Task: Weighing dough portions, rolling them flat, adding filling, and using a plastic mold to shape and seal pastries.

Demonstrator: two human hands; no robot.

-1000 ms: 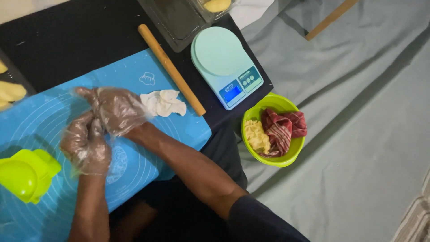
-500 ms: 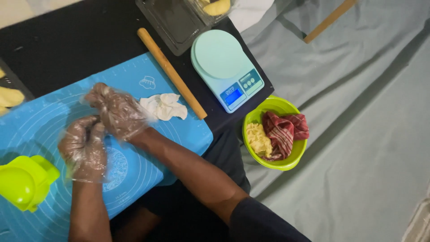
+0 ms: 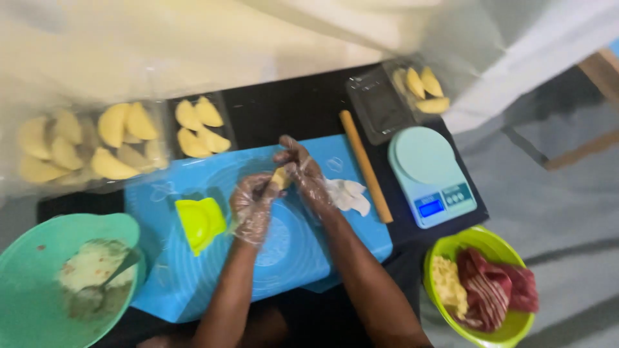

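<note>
While both gloved hands meet over the blue silicone mat [image 3: 193, 283], I see the left hand [image 3: 253, 205] and right hand [image 3: 303, 171] pinching one small yellow dough piece [image 3: 279, 178] between their fingertips, held just above the mat. Yellow-green dumpling press [image 3: 200, 222] sits just left of the left hand; white crumpled scrap [image 3: 347, 194], wooden rolling pin [image 3: 365, 166] and mint kitchen scale [image 3: 431, 175] lie to the right. Folded yellow pastries [image 3: 200, 125] fill trays behind the mat; green bowl [image 3: 39, 316] with filling and spoon sits far left.

A small blue rectangular screen [image 3: 430, 207] is glowing on the pale green kitchen scale [image 3: 431, 175], right of the mat.
</note>
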